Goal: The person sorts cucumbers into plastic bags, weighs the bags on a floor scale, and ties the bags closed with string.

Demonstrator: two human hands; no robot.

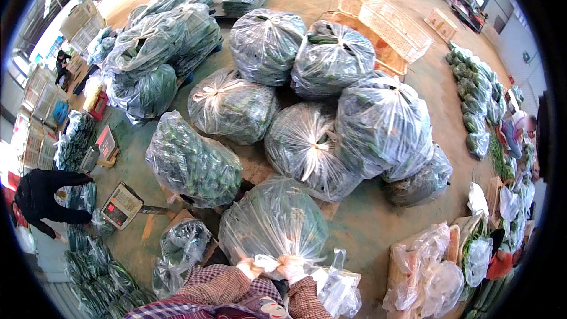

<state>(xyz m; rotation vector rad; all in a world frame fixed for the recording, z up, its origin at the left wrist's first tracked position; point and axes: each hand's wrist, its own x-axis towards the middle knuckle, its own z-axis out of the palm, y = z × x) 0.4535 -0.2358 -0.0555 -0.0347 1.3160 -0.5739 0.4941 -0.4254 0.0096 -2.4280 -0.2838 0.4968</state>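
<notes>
A large clear plastic bag (274, 218) stuffed with long green vegetables stands right in front of me, its twisted white neck toward my body. On the left side of that neck my left hand (249, 267) is closed, gripping the plastic. My right hand (292, 267) is closed on the same neck, a short way to the right. A strip of gathered plastic runs between both hands. Just beyond lie a tilted full bag (192, 159) and a tied full bag (310, 150). Small bags (184, 241) of produce are beside my left sleeve.
More tied full bags (269, 47) crowd the floor ahead. A digital scale (121, 205) stands left, near a person in black (50, 198) bending over. Loose plastic bags (422, 269) lie at right. Wicker baskets (396, 29) are farther back. Another person (517, 130) is at far right.
</notes>
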